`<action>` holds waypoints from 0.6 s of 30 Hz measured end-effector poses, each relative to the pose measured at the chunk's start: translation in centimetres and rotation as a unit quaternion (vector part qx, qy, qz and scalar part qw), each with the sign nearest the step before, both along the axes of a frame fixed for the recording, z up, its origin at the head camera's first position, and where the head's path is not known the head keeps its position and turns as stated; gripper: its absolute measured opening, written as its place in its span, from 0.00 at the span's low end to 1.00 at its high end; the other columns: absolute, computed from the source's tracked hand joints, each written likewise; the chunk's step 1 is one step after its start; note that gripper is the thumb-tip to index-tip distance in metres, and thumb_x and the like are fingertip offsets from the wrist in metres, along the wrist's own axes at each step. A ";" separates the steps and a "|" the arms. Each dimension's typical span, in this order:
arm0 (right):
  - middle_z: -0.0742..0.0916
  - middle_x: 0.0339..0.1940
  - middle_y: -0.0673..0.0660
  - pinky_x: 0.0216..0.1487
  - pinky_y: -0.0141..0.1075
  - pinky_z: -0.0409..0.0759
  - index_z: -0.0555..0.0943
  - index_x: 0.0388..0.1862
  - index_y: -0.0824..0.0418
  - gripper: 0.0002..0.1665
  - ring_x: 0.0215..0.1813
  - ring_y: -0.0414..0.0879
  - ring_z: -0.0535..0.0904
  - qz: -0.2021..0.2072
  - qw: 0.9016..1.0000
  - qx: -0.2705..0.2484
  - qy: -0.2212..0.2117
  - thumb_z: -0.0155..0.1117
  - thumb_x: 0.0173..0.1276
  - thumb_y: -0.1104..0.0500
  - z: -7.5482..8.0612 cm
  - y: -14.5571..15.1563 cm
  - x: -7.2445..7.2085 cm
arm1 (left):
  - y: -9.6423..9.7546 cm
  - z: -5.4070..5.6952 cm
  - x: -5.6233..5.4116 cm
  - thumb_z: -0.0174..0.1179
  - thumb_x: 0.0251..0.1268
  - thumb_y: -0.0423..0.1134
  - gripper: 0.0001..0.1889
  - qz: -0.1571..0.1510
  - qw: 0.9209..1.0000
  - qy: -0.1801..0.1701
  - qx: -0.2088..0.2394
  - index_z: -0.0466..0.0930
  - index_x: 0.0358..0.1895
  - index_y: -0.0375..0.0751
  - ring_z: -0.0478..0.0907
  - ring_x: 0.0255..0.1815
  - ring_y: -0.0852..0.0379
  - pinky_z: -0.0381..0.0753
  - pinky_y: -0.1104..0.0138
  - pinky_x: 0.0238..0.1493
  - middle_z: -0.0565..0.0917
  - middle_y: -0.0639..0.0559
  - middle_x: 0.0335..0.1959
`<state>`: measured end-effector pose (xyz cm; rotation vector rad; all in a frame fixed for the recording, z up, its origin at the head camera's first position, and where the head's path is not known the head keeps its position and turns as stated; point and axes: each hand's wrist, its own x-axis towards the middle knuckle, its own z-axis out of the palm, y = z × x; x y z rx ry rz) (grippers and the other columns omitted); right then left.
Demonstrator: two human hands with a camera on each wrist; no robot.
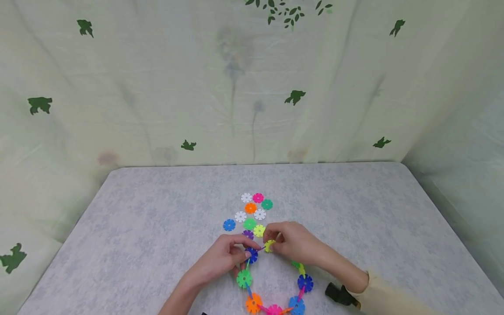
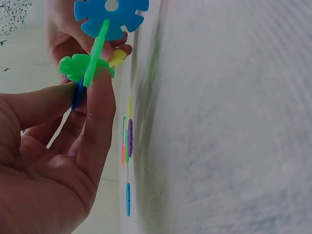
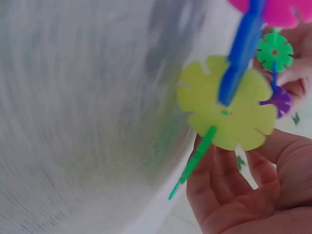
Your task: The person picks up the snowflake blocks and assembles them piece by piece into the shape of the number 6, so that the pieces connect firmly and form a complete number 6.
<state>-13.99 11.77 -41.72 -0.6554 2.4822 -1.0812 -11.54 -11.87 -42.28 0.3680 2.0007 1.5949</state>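
Orange notched disc [image 1: 253,302] and light blue notched disc [image 1: 297,305] sit at the near side of a linked chain [image 1: 274,309], which runs down to the lower edge of the head view. On the chain's left side, a green disc [image 1: 244,278] stands below a dark blue disc [image 1: 251,255]; on its right side is a second dark blue disc [image 1: 305,283]. A black object [image 1: 338,294] is noted just beside a pale sleeve [image 1: 393,295].

Left hand [image 1: 222,258]: thumb and bent fingers pinch the dark blue disc on the left side. Right hand [image 1: 291,243]: thumb and fingers pinch a yellow disc [image 1: 269,246]. Between the hands a purple disc [image 1: 260,249] shows edge-on; whether it is slotted into the yellow disc cannot be confirmed, fingers crowding the joint.

Beyond the hands, loose discs lie flat on a grey table [image 1: 157,227]: purple and yellow nearest, then green with blue to its left, two white, one orange, and lastly green, white and pink. Behind the table hangs a pale curtain [image 1: 177,87] bearing green bird shapes [image 1: 295,97].
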 end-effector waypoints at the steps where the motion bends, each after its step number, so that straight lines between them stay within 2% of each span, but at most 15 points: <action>1: 0.84 0.35 0.40 0.38 0.36 0.79 0.82 0.37 0.46 0.13 0.36 0.40 0.79 -0.010 1.000 -0.013 -0.005 0.66 0.65 0.67 0.0 0.2 0.2 | 0.0 0.0 0.0 0.56 0.69 0.29 0.11 0.004 1.000 0.003 -0.001 0.85 0.49 0.40 0.73 0.22 0.52 0.77 0.65 0.22 0.79 0.42 0.23; 5: 0.85 0.41 0.42 0.41 0.36 0.81 0.84 0.43 0.51 0.12 0.39 0.42 0.80 -0.048 0.996 -0.072 -0.016 0.63 0.68 0.67 0.0 0.8 1.0 | 0.1 0.0 -0.1 0.56 0.69 0.28 0.11 0.015 1.000 0.013 -0.005 0.85 0.49 0.40 0.73 0.22 0.52 0.76 0.66 0.22 0.80 0.45 0.32; 9: 0.86 0.42 0.46 0.41 0.34 0.82 0.84 0.49 0.57 0.11 0.40 0.44 0.82 -0.087 0.988 -0.121 -0.035 0.64 0.69 0.65 0.1 1.1 1.9 | 0.2 0.0 -0.1 0.56 0.69 0.29 0.11 0.018 1.000 0.016 -0.005 0.85 0.49 0.40 0.73 0.23 0.53 0.76 0.67 0.22 0.81 0.46 0.40; 18: 0.86 0.37 0.50 0.36 0.35 0.83 0.83 0.51 0.61 0.13 0.37 0.52 0.83 -0.139 0.973 -0.177 -0.054 0.67 0.68 0.63 -0.1 0.8 3.1 | 0.3 -0.1 0.0 0.56 0.69 0.29 0.11 0.020 1.000 0.022 -0.003 0.85 0.48 0.40 0.73 0.24 0.52 0.76 0.66 0.22 0.82 0.47 0.40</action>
